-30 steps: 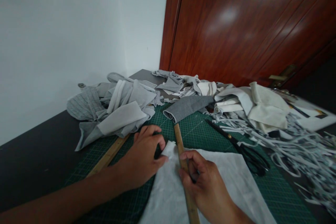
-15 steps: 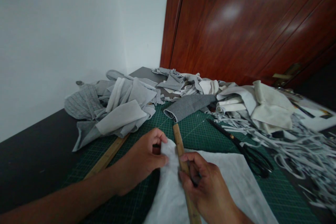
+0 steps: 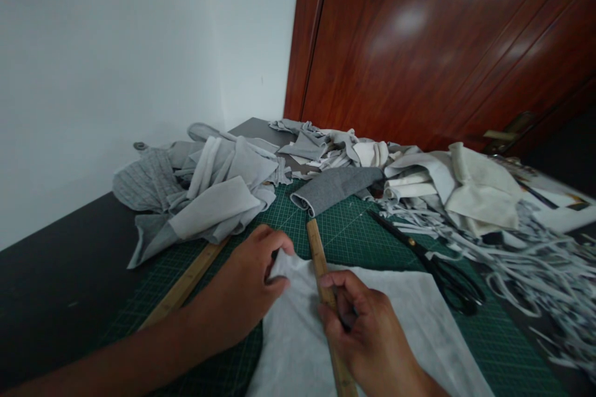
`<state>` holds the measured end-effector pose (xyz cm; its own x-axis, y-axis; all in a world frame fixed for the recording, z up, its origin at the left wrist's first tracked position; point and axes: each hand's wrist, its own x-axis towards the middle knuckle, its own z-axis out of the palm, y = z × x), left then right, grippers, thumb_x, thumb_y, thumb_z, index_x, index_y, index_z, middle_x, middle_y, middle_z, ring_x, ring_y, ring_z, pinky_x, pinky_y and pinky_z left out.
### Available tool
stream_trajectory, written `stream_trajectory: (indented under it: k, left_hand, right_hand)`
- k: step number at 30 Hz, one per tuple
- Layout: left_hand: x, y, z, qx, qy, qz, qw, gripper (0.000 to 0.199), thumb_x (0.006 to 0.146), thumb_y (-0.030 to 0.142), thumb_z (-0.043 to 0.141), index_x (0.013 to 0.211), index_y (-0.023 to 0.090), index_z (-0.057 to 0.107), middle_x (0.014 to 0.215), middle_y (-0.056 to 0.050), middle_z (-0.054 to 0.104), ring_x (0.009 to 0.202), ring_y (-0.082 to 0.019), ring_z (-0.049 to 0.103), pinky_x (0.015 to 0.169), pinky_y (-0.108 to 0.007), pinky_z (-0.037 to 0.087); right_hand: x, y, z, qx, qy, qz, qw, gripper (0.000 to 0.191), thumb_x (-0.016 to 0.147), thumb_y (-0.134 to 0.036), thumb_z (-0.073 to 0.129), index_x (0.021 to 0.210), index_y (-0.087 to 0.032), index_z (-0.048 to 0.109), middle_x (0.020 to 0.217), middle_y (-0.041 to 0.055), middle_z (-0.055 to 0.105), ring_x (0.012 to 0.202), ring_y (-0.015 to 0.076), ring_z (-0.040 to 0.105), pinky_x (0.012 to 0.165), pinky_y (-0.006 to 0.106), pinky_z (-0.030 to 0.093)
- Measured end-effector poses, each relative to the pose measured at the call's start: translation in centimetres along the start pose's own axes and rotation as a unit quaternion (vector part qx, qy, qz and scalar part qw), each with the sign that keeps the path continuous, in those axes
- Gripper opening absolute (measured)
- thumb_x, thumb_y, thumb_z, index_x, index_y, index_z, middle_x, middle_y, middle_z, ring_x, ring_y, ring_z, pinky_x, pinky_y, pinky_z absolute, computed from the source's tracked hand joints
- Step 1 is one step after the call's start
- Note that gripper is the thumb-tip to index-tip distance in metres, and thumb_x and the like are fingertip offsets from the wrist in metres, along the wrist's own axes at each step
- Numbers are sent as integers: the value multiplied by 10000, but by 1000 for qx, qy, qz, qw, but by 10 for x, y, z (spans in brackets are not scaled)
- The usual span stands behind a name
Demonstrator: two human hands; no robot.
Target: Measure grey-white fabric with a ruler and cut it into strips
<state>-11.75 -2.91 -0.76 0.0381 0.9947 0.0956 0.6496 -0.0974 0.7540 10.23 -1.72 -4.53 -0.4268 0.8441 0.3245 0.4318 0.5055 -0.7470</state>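
Note:
A pale grey-white piece of fabric (image 3: 400, 304) lies spread over the green cutting mat (image 3: 344, 239). My left hand (image 3: 256, 285) grips the fabric's upper left corner between thumb and fingers, lifting it a little off the mat. Across the fabric, pointing away from me, runs a wooden ruler (image 3: 318, 248). My right hand (image 3: 365, 322) holds this ruler by its edges with thumb and fingertips, keeping it on the cloth. The near end of the ruler runs out at the bottom of the picture.
Black scissors (image 3: 433, 263) lie on the mat to the right. A second wooden ruler (image 3: 190, 279) is partly under my left arm. Fabric scraps (image 3: 218, 180) are heaped at the left, a dark grey folded cloth (image 3: 339, 189) lies ahead, and cut strips (image 3: 535, 285) pile up at right.
My left hand has moved slightly left, pulling the fabric's corner with it, so the cloth's left part now spreads further left. My right hand and the ruler stay in place.

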Motion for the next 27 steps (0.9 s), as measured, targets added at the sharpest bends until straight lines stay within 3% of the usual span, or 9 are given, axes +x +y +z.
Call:
stream_trajectory:
  k: [5,8,11,13,15,17,21,25,27]
  left_hand:
    - [-6,-13,5,106,51,127,985,264,890,55,584,1084,215,663,1247,-77,553,1118,-247,598,999,-408,487]
    - [-13,-13,7,158,-31,196,967,273,944,11,453,942,209,640,1119,-51,618,989,-208,623,869,-340,502]
    - [-23,-4,15,137,-100,203,964,249,895,11,488,902,217,628,1009,-21,659,859,-177,643,752,-294,508]
    - [-31,5,24,99,-118,194,969,289,835,17,535,984,230,660,1070,-27,698,913,-186,681,793,-287,553]
    - [-37,11,32,79,-123,187,972,402,827,19,545,1135,236,685,1216,-52,724,1102,-216,701,969,-311,583]
    - [-41,13,35,93,-106,170,975,475,850,57,578,1283,227,678,1391,-89,700,1309,-265,648,1149,-396,535]
    - [-44,4,24,155,-89,137,974,670,819,257,780,1470,210,630,1624,-144,578,1497,-390,523,1274,-595,418]
    - [-47,-12,6,186,-133,128,965,1197,725,510,923,1719,194,336,1780,-169,314,1636,-434,319,1348,-677,219]
    - [-48,-17,-1,197,-158,114,961,1349,673,581,942,1753,207,223,1801,-164,221,1659,-429,250,1355,-684,142]
  right_hand:
    - [-1,1,0,2,0,7,1000,217,837,-142,555,1016,-211,657,569,-128,327,428,118,353,432,234,268]
    - [1,1,-1,-2,-3,-5,1000,220,841,-139,542,1020,-202,653,569,-128,337,429,118,358,433,236,263]
    - [2,0,-3,-16,-11,-23,1000,219,844,-135,532,1020,-192,650,569,-131,334,438,116,360,445,240,262]
    - [1,0,-4,-17,-22,-24,999,229,835,-130,525,1015,-190,653,573,-125,360,442,117,376,450,239,276]
    - [1,0,-4,-10,-25,-23,999,248,821,-120,522,1016,-195,654,579,-116,396,449,120,399,459,236,304]
    - [1,-1,-4,-3,-17,-26,1000,249,823,-116,525,1021,-203,650,580,-117,399,448,121,401,462,232,317]
    - [2,-2,-3,-13,-2,-29,1000,205,842,-132,539,994,-214,648,563,-126,354,431,120,381,446,227,311]
    - [3,-2,-3,-24,5,-31,999,186,850,-142,541,979,-211,657,554,-125,353,420,118,382,439,222,322]
    - [3,-2,-3,-27,8,-36,999,183,853,-144,547,979,-210,662,557,-125,349,424,117,377,442,223,326]
